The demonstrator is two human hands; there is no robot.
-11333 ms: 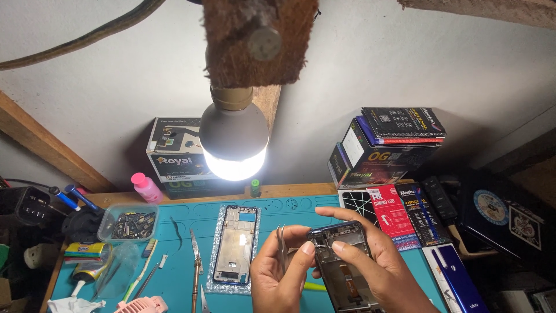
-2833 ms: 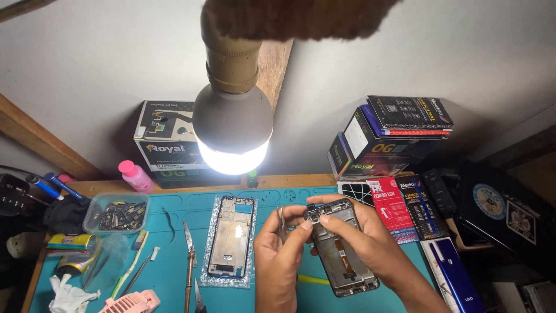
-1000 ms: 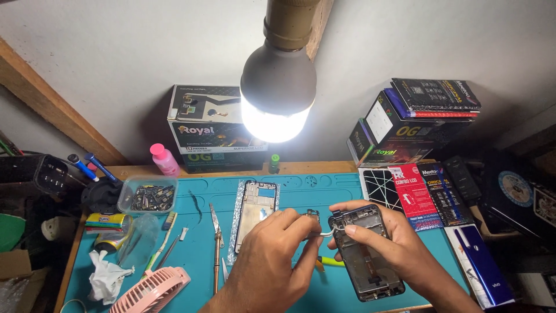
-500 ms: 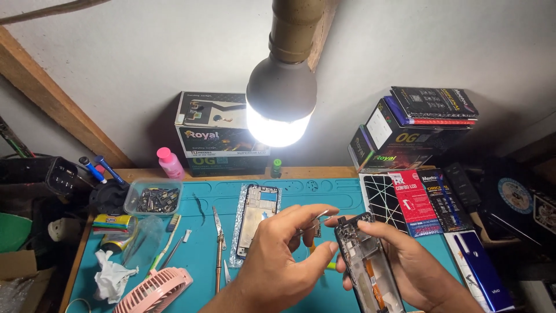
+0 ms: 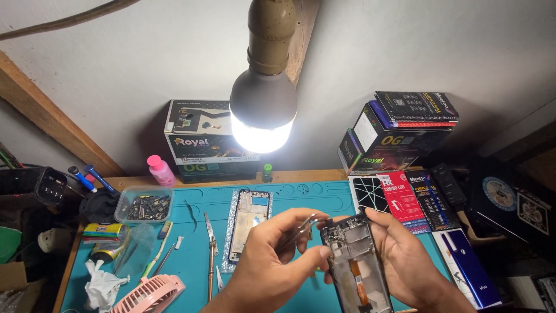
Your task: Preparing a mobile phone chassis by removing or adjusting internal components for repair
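Note:
My right hand (image 5: pixel 408 261) holds an opened black phone (image 5: pixel 354 264) from its right side, inner face up, with an orange flex cable (image 5: pixel 358 279) showing. My left hand (image 5: pixel 272 258) pinches thin metal tweezers (image 5: pixel 299 228). Their tips point at the phone's top left corner, and I cannot tell if they touch it. Both hands hover over a teal work mat (image 5: pixel 197 255). A second phone frame (image 5: pixel 249 223) lies on a clear sleeve on the mat, left of my left hand.
A lit bulb (image 5: pixel 263 113) hangs low over the mat. Boxes (image 5: pixel 202 142) stand against the wall, and more boxes (image 5: pixel 399 130) are stacked at right. A clear tray of small parts (image 5: pixel 143 206), a pink bottle (image 5: pixel 160 170), hand tools (image 5: pixel 211 249) and a pink fan (image 5: pixel 150 294) lie at left.
My right hand has turned the phone from standing on its edge back to inner face up. The tweezers in my left hand have stayed near the phone's top corner.

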